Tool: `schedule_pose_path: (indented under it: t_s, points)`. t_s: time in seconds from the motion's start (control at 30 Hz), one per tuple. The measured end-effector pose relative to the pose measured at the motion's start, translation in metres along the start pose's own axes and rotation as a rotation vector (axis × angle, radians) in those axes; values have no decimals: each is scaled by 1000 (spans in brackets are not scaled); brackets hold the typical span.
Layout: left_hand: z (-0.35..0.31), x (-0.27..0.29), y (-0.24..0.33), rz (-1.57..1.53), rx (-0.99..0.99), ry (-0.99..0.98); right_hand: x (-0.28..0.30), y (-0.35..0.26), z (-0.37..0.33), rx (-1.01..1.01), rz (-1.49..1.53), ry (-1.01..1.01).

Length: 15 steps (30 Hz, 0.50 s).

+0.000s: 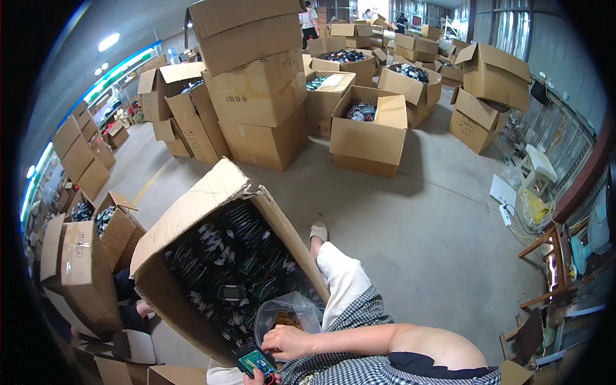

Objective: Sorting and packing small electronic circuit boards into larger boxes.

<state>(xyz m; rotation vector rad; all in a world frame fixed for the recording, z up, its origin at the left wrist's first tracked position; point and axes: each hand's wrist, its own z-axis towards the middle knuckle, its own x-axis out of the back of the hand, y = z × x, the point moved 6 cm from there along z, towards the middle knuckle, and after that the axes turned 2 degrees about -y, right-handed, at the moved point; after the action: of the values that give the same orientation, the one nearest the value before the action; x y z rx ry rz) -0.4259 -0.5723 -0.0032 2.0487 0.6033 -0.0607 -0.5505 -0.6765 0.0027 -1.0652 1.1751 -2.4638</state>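
Observation:
At the lower edge, my left hand (258,377) grips a small black electronic device with an exposed green circuit board (256,362). Thin coloured wires show at its lower end. My right hand (290,342) is right beside it, fingers curled together at the device's upper right corner; whatever they pinch is hidden. Just beyond the right hand, a clear plastic bag (307,309) with small orange-brown pieces sits inside a large open cardboard box (186,221). Many black devices with white plugs and cables (224,256) fill that box, and one with a grey-framed screen (231,292) lies on top.
A tall stack of cardboard boxes (260,90) stands beyond my box. An open carton (367,146) of devices is to its right, with more behind. Another person's arm (142,309) shows beside boxes at left. A white stool (539,164) and wooden frame (545,269) are at right.

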Motion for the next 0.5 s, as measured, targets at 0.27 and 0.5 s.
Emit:
schedule_pose_path:
  t_s: [0.27,0.5]
  points:
    - [3,18,-27,-98,61,-38,-25,46,-19,-575,1085,-29]
    - [13,-1,-21,-134,81,-56,8,10,-7,-73,19,1]
